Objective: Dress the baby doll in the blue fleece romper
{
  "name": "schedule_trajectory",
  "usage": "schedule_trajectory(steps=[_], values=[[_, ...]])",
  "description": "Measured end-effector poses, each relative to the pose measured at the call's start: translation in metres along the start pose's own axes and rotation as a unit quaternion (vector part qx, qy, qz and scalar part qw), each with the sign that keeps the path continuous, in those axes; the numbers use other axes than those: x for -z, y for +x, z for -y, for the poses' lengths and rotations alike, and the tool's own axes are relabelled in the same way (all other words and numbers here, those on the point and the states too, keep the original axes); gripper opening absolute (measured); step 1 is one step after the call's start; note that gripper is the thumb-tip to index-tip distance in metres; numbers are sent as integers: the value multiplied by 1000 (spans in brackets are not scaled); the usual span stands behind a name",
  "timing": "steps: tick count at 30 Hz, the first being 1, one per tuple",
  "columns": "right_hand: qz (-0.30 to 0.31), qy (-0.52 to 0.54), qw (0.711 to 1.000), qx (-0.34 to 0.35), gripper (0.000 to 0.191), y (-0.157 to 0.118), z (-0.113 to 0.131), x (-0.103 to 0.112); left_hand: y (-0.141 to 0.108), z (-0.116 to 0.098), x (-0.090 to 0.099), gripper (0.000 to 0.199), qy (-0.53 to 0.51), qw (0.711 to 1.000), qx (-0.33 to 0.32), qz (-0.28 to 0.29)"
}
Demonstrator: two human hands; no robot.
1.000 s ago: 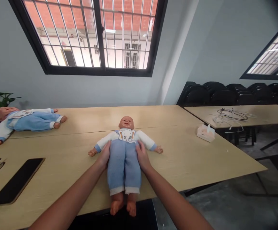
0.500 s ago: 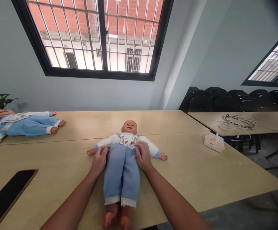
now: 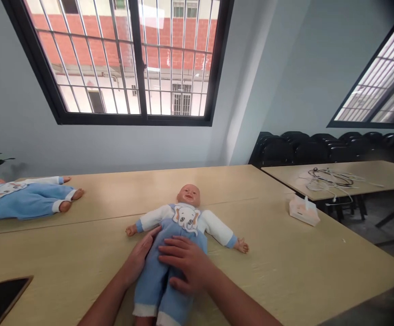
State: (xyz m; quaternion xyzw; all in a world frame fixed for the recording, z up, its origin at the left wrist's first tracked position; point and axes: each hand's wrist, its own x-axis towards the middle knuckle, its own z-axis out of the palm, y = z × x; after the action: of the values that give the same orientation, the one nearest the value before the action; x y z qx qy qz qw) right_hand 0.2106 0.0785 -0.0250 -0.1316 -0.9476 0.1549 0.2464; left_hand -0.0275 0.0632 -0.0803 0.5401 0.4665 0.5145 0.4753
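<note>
Both my hands on the baby doll's blue romper

The baby doll (image 3: 180,235) lies face-up on the wooden table (image 3: 285,267), arms spread, an elephant patch on its chest. My right hand (image 3: 186,265) rests flat on its belly, fingers spread and gripping nothing. My left hand (image 3: 139,258) lies open along its side, fingers extended. A second doll (image 3: 27,201) lies far left; a tissue box (image 3: 304,211) sits to the right, a phone (image 3: 0,301) near my left.

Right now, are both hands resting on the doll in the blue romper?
Yes, the left hand lies along the doll's side and the right hand lies flat across its belly.
</note>
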Motion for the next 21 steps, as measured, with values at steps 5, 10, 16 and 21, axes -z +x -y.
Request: schedule_trajectory(steps=[5,10,16,21], values=[[-48,-62,992,-101,53,3,-5,-11,14,7,32,64,-100,991,66,-64],[-129,-130,972,-146,53,1,-48,-7,27,17,61,59,-194,941,69,-267],[-171,-260,930,-197,43,-6,-167,40,34,28,56,59,-164,950,77,-254],[-199,-371,864,-278,36,-19,-260,92,43,39,56,69,-79,973,95,-193]])
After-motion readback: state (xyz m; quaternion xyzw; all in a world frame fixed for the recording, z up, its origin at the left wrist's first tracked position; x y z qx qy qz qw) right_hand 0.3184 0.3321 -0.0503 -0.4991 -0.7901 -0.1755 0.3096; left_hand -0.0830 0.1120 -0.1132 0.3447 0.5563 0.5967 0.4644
